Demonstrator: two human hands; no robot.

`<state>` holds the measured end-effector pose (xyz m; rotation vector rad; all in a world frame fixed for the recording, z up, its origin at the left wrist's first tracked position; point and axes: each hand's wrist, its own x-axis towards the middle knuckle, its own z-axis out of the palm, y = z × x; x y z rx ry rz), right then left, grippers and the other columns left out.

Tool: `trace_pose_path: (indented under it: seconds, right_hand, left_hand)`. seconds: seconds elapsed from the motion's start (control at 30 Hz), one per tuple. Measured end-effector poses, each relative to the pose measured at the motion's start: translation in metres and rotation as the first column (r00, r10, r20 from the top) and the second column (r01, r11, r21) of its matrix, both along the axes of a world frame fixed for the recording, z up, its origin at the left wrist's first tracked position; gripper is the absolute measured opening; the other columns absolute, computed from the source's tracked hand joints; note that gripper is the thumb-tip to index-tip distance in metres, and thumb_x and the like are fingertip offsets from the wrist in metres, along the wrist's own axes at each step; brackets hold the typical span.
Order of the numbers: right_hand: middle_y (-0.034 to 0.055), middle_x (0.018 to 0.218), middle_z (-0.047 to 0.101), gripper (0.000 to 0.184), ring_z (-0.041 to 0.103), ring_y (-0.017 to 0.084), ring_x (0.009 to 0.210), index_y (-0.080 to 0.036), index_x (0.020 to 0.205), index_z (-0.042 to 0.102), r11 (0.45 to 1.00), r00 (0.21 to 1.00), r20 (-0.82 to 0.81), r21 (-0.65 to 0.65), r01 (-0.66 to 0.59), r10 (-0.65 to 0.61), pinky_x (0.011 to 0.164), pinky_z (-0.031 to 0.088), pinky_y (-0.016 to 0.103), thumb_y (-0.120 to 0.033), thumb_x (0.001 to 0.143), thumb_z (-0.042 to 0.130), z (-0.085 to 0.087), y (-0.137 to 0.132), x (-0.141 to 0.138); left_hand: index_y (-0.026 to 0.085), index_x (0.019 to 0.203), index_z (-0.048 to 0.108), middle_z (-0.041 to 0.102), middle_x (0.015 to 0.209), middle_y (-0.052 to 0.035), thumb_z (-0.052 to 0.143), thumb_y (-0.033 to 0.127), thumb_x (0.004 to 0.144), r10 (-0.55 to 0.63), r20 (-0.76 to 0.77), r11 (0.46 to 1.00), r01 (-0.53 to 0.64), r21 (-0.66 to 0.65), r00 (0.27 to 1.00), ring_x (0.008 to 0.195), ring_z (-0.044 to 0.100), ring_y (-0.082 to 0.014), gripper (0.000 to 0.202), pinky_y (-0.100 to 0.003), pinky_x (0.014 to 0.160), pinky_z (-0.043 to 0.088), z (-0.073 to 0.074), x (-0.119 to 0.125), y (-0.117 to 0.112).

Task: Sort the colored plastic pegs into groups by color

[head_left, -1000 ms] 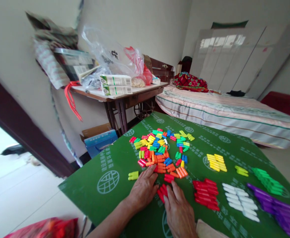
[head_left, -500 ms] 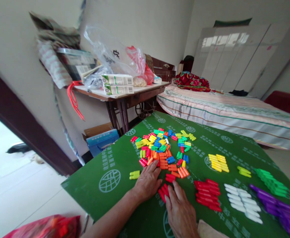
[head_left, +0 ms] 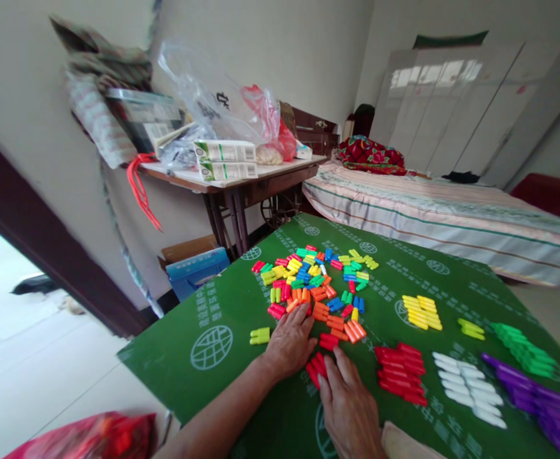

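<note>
My left hand (head_left: 290, 341) lies palm down with its fingers stretched forward. Its fingertips touch a red plastic piece at the near edge of a mixed pile of small coloured pieces (head_left: 316, 280). Orange pieces (head_left: 320, 311) lie just beyond those fingers. My right hand (head_left: 349, 405) is flat and low on the green board, fingers extended, against the right side of some red pieces (head_left: 315, 368). Another red pair (head_left: 328, 341) sits ahead of it. The pieces look like short rounded caps, often joined in pairs. My palms hide what is beneath them.
Sorted groups lie to the right: red (head_left: 401, 374), white (head_left: 469, 389), purple (head_left: 538, 401), yellow (head_left: 422, 312), lime (head_left: 471, 329) and green (head_left: 523, 350). A lime piece (head_left: 259, 336) is left of my left hand. Beyond are a cluttered table (head_left: 270, 175) and bed (head_left: 428, 217).
My left hand has shifted slightly right and forward. Several orange pieces ahead of it have spread and turned. My right hand stays nearly in place.
</note>
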<state>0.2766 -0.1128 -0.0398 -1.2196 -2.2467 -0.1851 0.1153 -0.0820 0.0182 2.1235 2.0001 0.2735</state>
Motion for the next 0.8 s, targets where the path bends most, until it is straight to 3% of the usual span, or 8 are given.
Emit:
trace_pose_path:
  seconds: [0.27, 0.47, 0.8]
  right_hand:
    - [0.0119, 0.120, 0.061, 0.032, 0.060, 0.022, 0.106, -0.017, 0.111, 0.064, 0.998, 1.000, -0.013, -0.063, 0.023, -0.024, 0.087, 0.051, 0.030, -0.022, 0.089, 0.040, 0.010, -0.001, -0.003]
    - [0.0113, 0.121, 0.060, 0.031, 0.059, 0.022, 0.107, -0.018, 0.113, 0.063, 0.994, 1.000, -0.013, -0.107, 0.025, -0.026, 0.086, 0.052, 0.030, -0.021, 0.089, 0.043, 0.014, 0.000, -0.003]
    - [0.0119, 0.122, 0.060, 0.032, 0.060, 0.023, 0.106, -0.017, 0.111, 0.064, 0.997, 1.000, 0.007, -0.080, 0.019, -0.019, 0.085, 0.053, 0.031, -0.023, 0.090, 0.040, 0.013, 0.002, -0.003]
  left_hand:
    - [0.014, 0.125, 0.051, 0.031, 0.148, -0.0148, 0.052, 0.026, 0.081, -0.018, -0.015, 1.000, 0.019, 0.024, 1.000, 0.138, 0.024, -0.0275, 0.045, -0.046, 0.112, 0.024, 0.001, -0.003, 0.001]
    - [0.012, 0.114, 0.057, 0.038, 0.143, -0.0167, 0.052, 0.019, 0.079, -0.050, 0.019, 0.998, 0.050, 0.029, 0.999, 0.133, 0.034, -0.0289, 0.037, -0.044, 0.109, 0.031, 0.005, -0.005, 0.002]
    - [0.012, 0.107, 0.060, 0.049, 0.132, -0.0158, 0.052, 0.016, 0.078, -0.091, 0.021, 0.994, 0.089, 0.067, 0.996, 0.126, 0.043, -0.0267, 0.030, -0.038, 0.106, 0.036, 0.011, -0.002, 0.012]
